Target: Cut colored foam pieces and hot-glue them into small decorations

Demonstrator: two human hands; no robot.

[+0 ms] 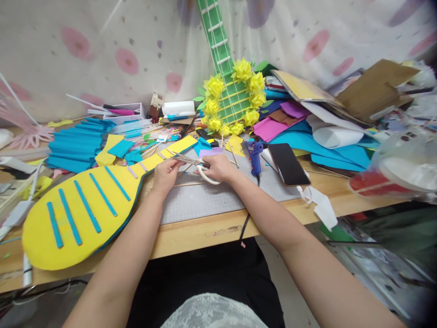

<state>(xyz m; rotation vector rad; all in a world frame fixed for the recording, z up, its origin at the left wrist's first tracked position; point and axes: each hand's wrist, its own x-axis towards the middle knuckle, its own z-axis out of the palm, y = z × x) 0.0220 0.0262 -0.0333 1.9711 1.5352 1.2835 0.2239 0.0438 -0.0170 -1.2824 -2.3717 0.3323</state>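
Head view: the right hand (218,167) grips scissors (195,162), blades toward the left hand (165,172), whose fingertips pinch together, probably steadying something too small to tell. Left of both hands, the yellow guitar-shaped cutout (78,182) lies flat, perhaps for working room; no writing is legible.

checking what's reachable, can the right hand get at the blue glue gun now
Probably yes: the blue glue gun is close to the right hand with nothing tall between, though the scissors occupy its grip.

A black phone (289,165) lies left of, perhaps, a plastic tub (406,166).
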